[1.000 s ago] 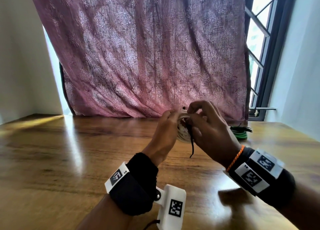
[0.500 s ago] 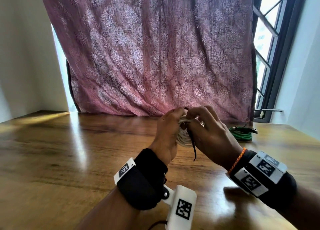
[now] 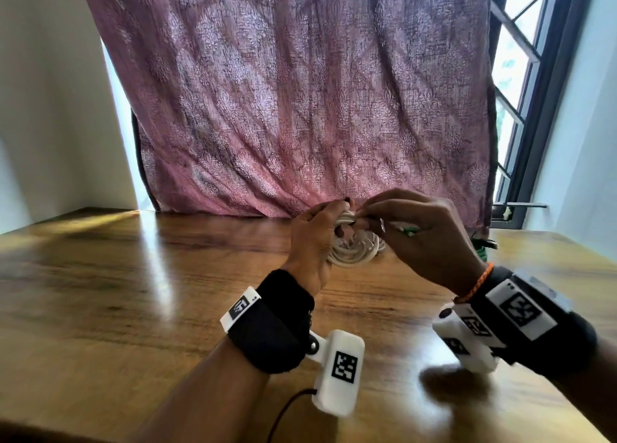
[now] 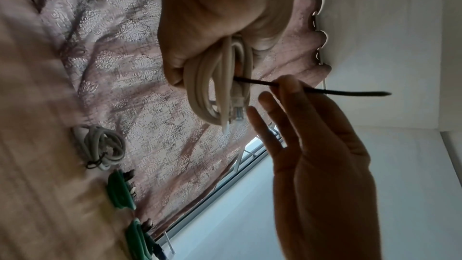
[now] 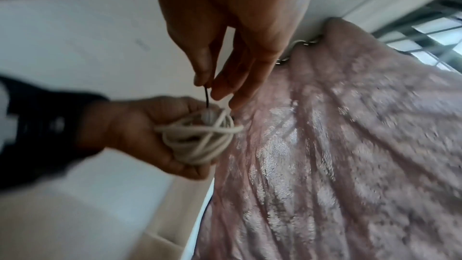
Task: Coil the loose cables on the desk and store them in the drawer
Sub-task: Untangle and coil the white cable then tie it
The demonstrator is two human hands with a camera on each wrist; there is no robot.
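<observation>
Both hands are raised above the middle of the bench (image 3: 140,295), toward its far edge. Left hand (image 3: 312,242) is closed round a white cable coil (image 3: 350,252), several loops gathered in the fist, with a clear plug end (image 4: 237,110) hanging below. Right hand (image 3: 424,235) pinches a thin black tie (image 4: 312,89) between thumb and forefinger; its other fingers are spread and relaxed. One end of the tie enters the coil, while the other projects free past the fingers.

Step in hand, as judged: binding the finished coil. The next move probably calls for drawing the tie round the loops and fastening it while the left hand keeps them bunched; slack there could let the loops spring apart.

The coil looks stiff, slightly uneven, with strands crossing. Along the far right edge of the bench lie another white bundle (image 4: 102,145), apparently already tied, and two green coils (image 4: 120,191). No drawer is visible, so storage appears not yet begun.
</observation>
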